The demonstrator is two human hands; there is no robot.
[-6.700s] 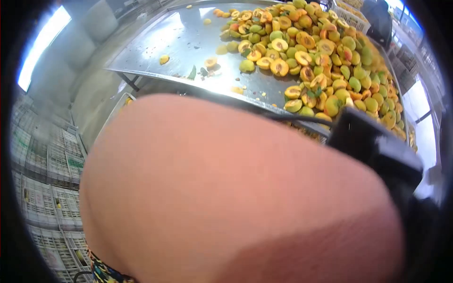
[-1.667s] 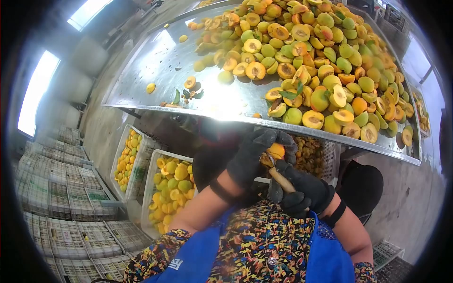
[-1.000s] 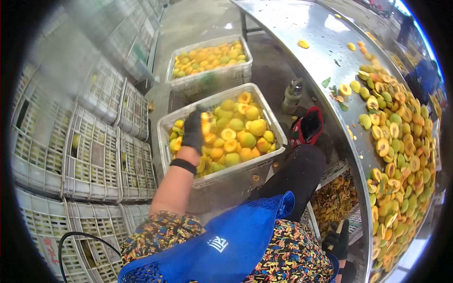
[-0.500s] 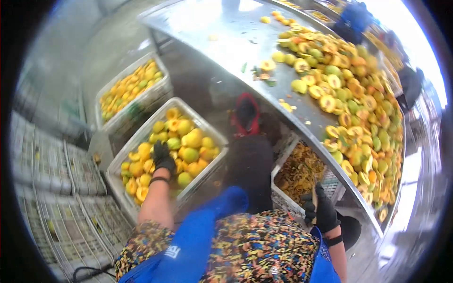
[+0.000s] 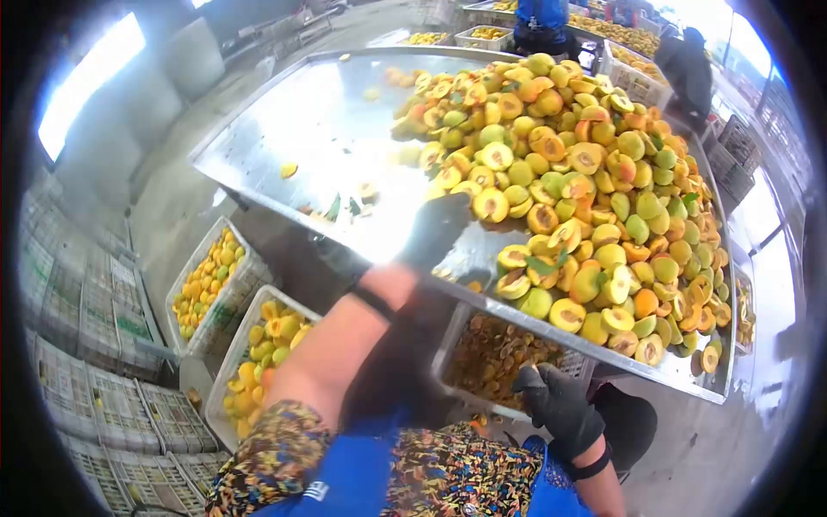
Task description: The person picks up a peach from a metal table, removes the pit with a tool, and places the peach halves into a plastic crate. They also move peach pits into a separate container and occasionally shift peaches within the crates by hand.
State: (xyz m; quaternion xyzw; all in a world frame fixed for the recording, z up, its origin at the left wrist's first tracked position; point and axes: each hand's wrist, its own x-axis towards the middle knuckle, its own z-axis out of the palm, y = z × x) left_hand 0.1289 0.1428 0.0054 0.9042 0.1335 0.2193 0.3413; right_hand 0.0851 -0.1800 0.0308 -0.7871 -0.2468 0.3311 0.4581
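Note:
My left hand (image 5: 438,228), in a dark glove, stretches over the near side of the metal table (image 5: 258,168), beside the edge of a big heap of yellow peach halves (image 5: 586,172). It is blurred, and its fingers are hard to make out. Closer to my body, my right hand (image 5: 560,409), gloved too, is closed in front of the table edge. Whatever it grips, if anything, is hidden. Below it stands a crate of brown peach pits and scraps (image 5: 500,358). Left of my left forearm is a crate of yellow peaches (image 5: 258,370), partly covered by that arm.
Another crate of peaches (image 5: 207,280) sits farther left on the floor. Stacked plastic crates (image 5: 103,388) line the left side. Leaf bits and scraps (image 5: 345,205) lie on the table. A person in blue (image 5: 543,21) is at the far side, near more crates.
My left hand has left the peaches in the floor crate and moved up and right over the table. My view has swung up toward the table. My right hand stays near the scrap crate.

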